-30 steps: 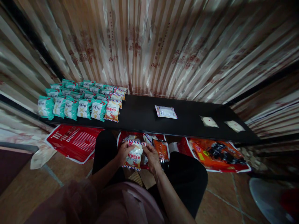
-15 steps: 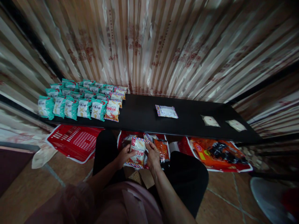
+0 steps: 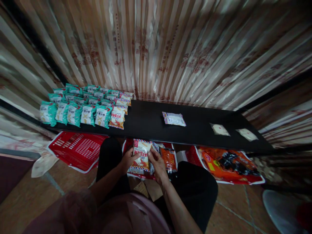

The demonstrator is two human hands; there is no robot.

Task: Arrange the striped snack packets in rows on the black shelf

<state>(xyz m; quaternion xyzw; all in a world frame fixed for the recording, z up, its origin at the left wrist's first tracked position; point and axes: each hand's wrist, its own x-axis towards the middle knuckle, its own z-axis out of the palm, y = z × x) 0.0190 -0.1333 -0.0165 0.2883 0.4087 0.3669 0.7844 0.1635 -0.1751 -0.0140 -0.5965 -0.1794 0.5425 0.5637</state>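
"小鱼小虾" on a front teal packet [image 3: 102, 117] — "爱上虾" on the held packet [image 3: 143, 149]

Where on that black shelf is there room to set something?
Bare black shelf shows between the grouped striped packets and the lone flat packet, then between that and the nearest pale packet. The left end is crowded with green packets.

It looks like a small shop corner: snack bags [image 3: 87, 114] stand in rows on a black shelf [image 3: 146, 120] beyond the left hand [image 3: 127, 160], patterned curtains [image 3: 151, 48] behind.
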